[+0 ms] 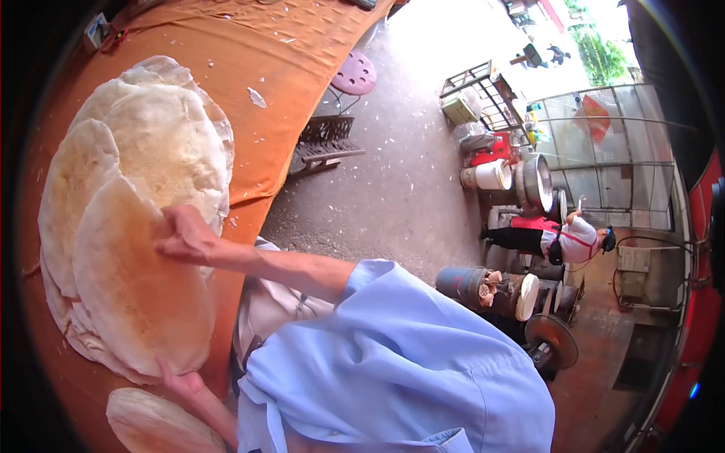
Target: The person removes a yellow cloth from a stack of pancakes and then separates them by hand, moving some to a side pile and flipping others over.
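Observation:
A large oval flatbread (136, 302), pale with browned patches, lies uppermost at the near side of a tall stack of flatbreads (170, 136). At its upper edge my right hand (186, 238) is closed, fingers bent in a pinch on the bread. Down at the lower end, my left hand (185, 385) grips the rim, thumb on top and the other fingers hidden. Below that hand rests another round of bread (155, 423), apart from the main stack. The stacked breads overlap unevenly, with thin curled edges.
An orange cloth (264, 53) with crumbs covers the table. Past its edge stand a pink stool (353, 73) and a dark bench (326, 142). A person (578, 240) stands at the right among large pots (535, 183), a white bucket (495, 174) and metal drums (464, 285).

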A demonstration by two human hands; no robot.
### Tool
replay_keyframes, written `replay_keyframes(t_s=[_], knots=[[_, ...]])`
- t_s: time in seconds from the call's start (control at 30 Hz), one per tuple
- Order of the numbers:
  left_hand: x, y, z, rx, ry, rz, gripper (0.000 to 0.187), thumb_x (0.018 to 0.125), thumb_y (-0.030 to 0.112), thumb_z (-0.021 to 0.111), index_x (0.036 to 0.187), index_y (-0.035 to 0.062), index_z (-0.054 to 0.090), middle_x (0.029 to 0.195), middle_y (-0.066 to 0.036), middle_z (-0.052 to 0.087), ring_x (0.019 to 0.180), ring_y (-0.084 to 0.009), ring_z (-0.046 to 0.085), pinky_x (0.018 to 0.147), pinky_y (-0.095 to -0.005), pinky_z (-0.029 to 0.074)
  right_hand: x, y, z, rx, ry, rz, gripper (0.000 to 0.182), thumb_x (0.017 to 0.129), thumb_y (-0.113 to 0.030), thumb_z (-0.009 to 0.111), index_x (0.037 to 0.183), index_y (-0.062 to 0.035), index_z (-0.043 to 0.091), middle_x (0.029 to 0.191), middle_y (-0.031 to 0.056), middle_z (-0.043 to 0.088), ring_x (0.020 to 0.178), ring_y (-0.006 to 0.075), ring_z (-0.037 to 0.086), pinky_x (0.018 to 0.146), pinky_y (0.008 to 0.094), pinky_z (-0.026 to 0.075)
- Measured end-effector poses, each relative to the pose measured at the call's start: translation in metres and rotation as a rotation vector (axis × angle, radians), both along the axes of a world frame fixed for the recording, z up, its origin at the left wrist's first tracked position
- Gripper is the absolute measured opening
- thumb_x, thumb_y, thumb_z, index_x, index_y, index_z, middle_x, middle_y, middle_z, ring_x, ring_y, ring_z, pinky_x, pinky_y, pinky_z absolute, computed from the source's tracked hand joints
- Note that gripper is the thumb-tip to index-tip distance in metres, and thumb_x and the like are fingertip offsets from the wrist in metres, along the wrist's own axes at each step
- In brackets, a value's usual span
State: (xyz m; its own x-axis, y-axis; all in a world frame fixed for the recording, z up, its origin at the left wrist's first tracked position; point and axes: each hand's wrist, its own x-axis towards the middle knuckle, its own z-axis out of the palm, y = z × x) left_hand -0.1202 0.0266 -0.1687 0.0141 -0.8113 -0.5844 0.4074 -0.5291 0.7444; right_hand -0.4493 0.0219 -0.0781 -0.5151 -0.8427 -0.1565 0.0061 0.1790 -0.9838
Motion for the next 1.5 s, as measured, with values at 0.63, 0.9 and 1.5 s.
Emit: replay_keyframes(t_s=[0.63, 0.9, 1.5], knots=[[-0.015, -0.013, 0.012, 0.200, 0.175, 0.063, 0.054, 0.090, 0.013, 0.059, 0.139, 0.0032, 0.037, 0.139, -0.015, 0.045, 0.127, -0.0303, 0.043, 0.109, -0.0480, 0.034, -0.084, 0.027, 0.103, -0.031, 0.038, -0.100, 0.023, 0.069, -0.015, 0.072, 0.081, 0.0024, 0.064, 0.068, 0.0046, 0.060, 0.063, 0.0127, 0.058, 0.055, 0.0305, 0.048], [-0.022, -0.009, -0.015, -0.019, 0.403, 0.166, 0.056, 0.087, 0.004, 0.058, 0.139, 0.0087, 0.039, 0.139, -0.008, 0.045, 0.128, -0.0279, 0.043, 0.110, -0.0461, 0.032, -0.072, -0.056, 0.215, -0.315, 0.336, 0.371, 0.020, 0.072, -0.005, 0.067, 0.089, 0.0048, 0.066, 0.077, 0.0092, 0.067, 0.065, 0.0166, 0.065, 0.061, 0.0278, 0.053], [-0.028, -0.011, 0.045, -0.036, 0.079, 0.198, 0.016, 0.091, 0.010, 0.058, 0.107, 0.0047, 0.057, 0.085, -0.005, 0.062, 0.071, -0.0146, 0.060, 0.066, -0.0256, 0.050, -0.056, -0.192, 0.039, 0.109, 0.000, 0.101, 0.019, 0.076, -0.016, 0.071, 0.091, -0.0038, 0.070, 0.079, 0.0058, 0.068, 0.067, 0.0157, 0.064, 0.061, 0.0287, 0.050]])
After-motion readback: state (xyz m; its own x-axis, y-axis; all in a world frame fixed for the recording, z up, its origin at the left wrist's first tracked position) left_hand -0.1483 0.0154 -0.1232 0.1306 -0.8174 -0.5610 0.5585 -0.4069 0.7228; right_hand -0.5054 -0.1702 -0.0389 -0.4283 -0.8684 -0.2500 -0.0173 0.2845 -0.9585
